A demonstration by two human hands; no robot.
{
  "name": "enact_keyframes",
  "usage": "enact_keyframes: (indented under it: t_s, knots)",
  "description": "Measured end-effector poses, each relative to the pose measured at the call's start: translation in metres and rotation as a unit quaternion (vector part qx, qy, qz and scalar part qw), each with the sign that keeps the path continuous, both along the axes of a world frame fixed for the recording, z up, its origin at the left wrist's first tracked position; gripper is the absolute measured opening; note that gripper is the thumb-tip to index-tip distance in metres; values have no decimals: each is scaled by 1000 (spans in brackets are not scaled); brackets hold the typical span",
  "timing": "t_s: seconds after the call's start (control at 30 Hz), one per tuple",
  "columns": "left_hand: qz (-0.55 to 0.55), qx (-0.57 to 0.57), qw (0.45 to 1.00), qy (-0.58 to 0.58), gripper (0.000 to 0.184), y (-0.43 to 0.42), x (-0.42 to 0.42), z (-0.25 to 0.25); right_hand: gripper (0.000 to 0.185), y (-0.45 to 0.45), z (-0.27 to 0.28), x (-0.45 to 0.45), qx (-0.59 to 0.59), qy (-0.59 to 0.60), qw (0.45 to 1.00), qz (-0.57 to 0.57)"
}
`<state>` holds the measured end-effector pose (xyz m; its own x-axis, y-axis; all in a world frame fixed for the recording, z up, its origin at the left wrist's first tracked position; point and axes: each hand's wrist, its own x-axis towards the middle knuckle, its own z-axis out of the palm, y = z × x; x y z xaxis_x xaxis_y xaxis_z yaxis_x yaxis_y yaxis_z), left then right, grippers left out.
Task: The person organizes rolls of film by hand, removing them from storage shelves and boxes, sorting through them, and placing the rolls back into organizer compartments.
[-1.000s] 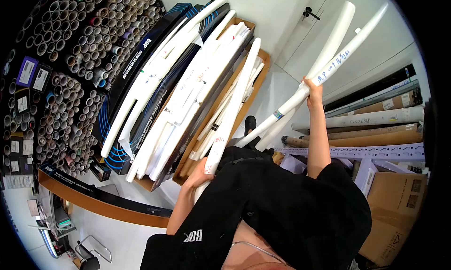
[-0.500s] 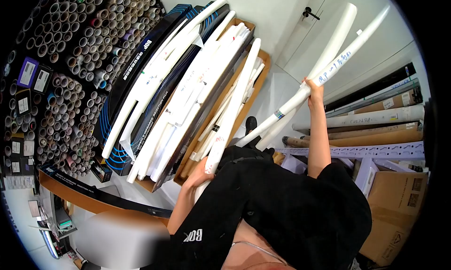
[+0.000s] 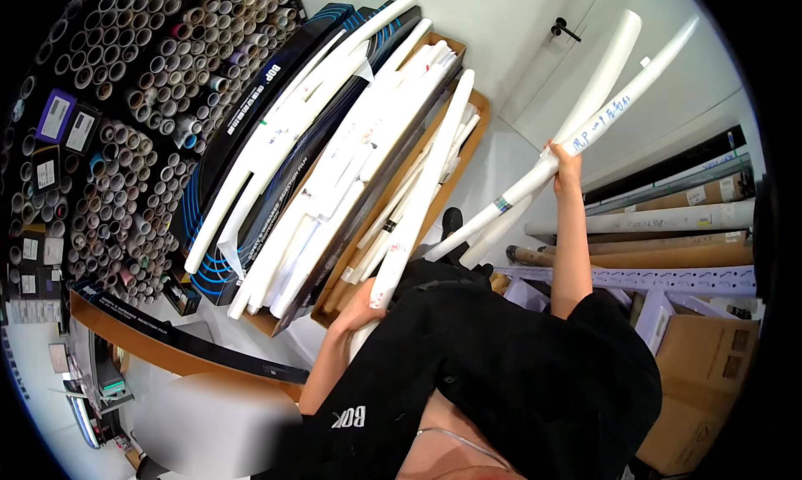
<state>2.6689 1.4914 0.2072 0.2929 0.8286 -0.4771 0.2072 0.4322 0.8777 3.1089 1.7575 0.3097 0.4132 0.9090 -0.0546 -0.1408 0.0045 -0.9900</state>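
My right hand (image 3: 566, 164) is wrapped round two long white rolls that cross each other. The upper white roll (image 3: 603, 62) has no writing I can see, while the lower written-on roll (image 3: 535, 179) bears blue handwriting. Both slant down towards my legs. Lower left, my left hand (image 3: 359, 307) is closed round the lower part of another long white roll (image 3: 426, 187), marked in red. That roll leans across an open cardboard box (image 3: 334, 300) with several thinner rolls inside. My left fingers are partly hidden behind the roll.
Tall boxes (image 3: 288, 167) packed with white rolls stand left of centre. Racks of stacked tubes (image 3: 138, 179) fill the far left. A door handle (image 3: 565, 30) shows at the back. Long rolls lie on a shelf (image 3: 660, 221) at right, above a carton (image 3: 706, 371).
The whole view has shifted slightly, with the boxes and racks sitting a little further right. Both hands keep their hold on the white rolls.
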Motion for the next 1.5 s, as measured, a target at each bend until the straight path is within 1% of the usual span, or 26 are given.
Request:
enact_keyframes:
  t_s: [0.1,0.17,0.23,0.27,0.3,0.33,0.37,0.4,0.43,0.47,0.5,0.57,0.6,0.7,0.9,1.07,1.23,1.4,1.5]
  knots:
    - [2,-3,1000,-9,73,0,1,-1,52,-1,2,-3,3,5,1000,-8]
    - [5,-9,1000,-17,73,1,0,4,56,-3,5,-7,5,-16,1000,-4]
    - [-15,-4,1000,20,73,4,0,14,54,-6,14,-12,-5,-11,1000,-8]
    - [-9,-5,1000,23,73,3,0,8,53,-8,15,-14,-15,-8,1000,-13]
    - [-21,1,1000,18,73,3,0,-1,50,-4,2,-6,6,-5,1000,-11]
    - [-20,9,1000,17,74,2,-4,-9,44,1,-7,-2,-3,-13,999,-45]
    - [-20,12,999,32,73,3,-4,8,52,10,-24,18,-20,34,999,6]
    - [-29,14,999,41,73,2,-6,9,42,7,-22,16,-20,39,999,21]
    - [-43,21,998,45,72,3,-8,8,38,1,-7,2,-15,30,999,8]
    - [-39,21,998,43,73,2,-7,6,40,7,-16,13,-7,30,999,17]
    - [-29,24,999,37,73,1,-5,6,40,4,-10,7,-4,23,1000,-2]
    - [-39,6,999,29,74,6,-6,9,41,9,-24,23,-1,21,1000,8]
    - [-52,-18,997,52,75,10,-6,25,41,7,-20,25,7,15,1000,3]
    - [-31,19,999,30,72,7,-6,23,44,3,-13,14,17,20,1000,6]
    - [-23,18,999,28,73,5,-6,16,45,1,-12,14,11,22,1000,-8]
    - [-23,5,1000,15,73,3,-6,19,48,2,-13,13,-4,24,1000,5]
    - [-27,23,999,28,73,1,-5,16,46,2,-11,8,5,22,1000,2]
    - [-38,5,999,39,72,5,-4,34,44,2,-10,6,6,18,1000,5]
    - [-37,4,999,38,71,5,-4,33,44,4,-15,11,14,22,1000,16]
